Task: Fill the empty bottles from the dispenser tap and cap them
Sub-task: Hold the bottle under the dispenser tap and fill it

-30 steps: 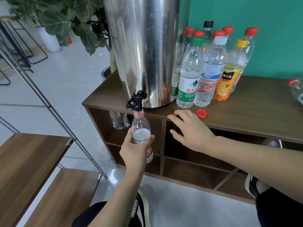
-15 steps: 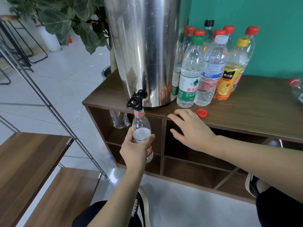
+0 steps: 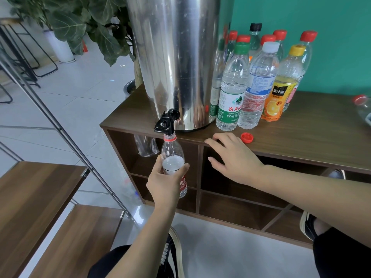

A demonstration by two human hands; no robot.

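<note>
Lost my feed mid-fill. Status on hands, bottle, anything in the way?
Left hand grips bottle under tap, part full. Right hand open on shelf edge, loose cap beside it. Nothing in the way.

One dispenser (image 3: 176, 63), one loose cap (image 3: 247, 137), two hands (image 3: 166, 182), perhaps eleven upright bottles (image 3: 232, 87).
</note>
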